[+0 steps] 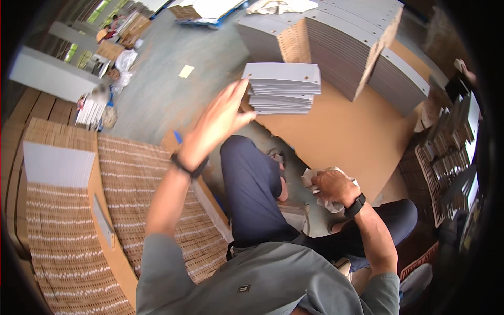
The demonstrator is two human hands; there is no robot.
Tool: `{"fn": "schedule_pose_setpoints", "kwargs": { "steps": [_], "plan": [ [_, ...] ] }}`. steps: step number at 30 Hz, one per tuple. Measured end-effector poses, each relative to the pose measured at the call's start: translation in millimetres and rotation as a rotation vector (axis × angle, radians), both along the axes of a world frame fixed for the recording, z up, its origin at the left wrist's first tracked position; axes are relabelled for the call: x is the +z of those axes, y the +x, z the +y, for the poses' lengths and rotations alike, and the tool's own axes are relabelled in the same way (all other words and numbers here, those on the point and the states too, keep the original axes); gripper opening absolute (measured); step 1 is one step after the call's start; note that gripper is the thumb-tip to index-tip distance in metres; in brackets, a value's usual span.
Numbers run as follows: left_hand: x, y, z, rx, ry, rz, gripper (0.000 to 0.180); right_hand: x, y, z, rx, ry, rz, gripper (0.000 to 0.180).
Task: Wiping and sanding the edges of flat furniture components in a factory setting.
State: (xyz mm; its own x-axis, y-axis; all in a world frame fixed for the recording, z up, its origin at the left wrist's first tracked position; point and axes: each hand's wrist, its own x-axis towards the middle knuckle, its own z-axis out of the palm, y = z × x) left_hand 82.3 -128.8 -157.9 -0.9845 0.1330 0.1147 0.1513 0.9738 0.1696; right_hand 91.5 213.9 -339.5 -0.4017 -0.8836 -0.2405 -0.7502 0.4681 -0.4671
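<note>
A short, uneven stack of flat grey panels (283, 89) with small holes near the corners lies on a brown cardboard sheet (341, 139) ahead of me. My left hand (220, 118) is at the stack's left edge, fingers stretched out and thumb apart, holding nothing. Whether its fingertips touch the panels, I cannot tell. Closer to my body, above my right leg, my right hand (335, 186) is closed on a crumpled white cloth (335, 206). Part of the cloth is hidden under the hand.
Behind the stack rise tall piles of grey panels (336, 52), with a lower pile (400, 79) to their right. Dense rows of brown-edged boards (63, 226) fill my left side. Plastic crates (428, 168) stand at right. Other people (107, 31) are far off at upper left.
</note>
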Motion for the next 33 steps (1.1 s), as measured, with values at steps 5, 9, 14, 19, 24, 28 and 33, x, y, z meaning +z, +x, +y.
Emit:
{"fn": "schedule_pose_setpoints", "kwargs": {
  "steps": [5,9,14,19,24,28,33],
  "plan": [
    [-97,-162,-33,-0.131,-0.132,-0.148,0.094,-1,5,14,-0.076,0.054,-0.006,0.03],
    [-115,-203,-37,-0.126,-0.212,-0.296,0.099,24,3,27,-0.187,0.088,-0.042,0.031],
    [-103,-196,-18,-0.081,-0.188,-0.343,0.096,30,-14,43,-0.279,-0.007,-0.045,0.028],
    [-84,-140,41,-0.027,0.319,-0.051,0.092,28,-42,39,-0.68,-0.443,0.056,0.035],
    [-129,-72,114,0.088,1.147,-0.338,0.096,44,-51,22,-0.963,-0.755,-0.326,0.048],
    [-165,-36,151,0.136,1.484,-0.589,0.074,21,-42,12,-0.979,-0.846,-0.544,0.067],
    [-181,-24,138,0.077,2.06,-0.79,0.067,33,-26,15,-0.987,-0.74,-0.493,0.065]
  ]
}}
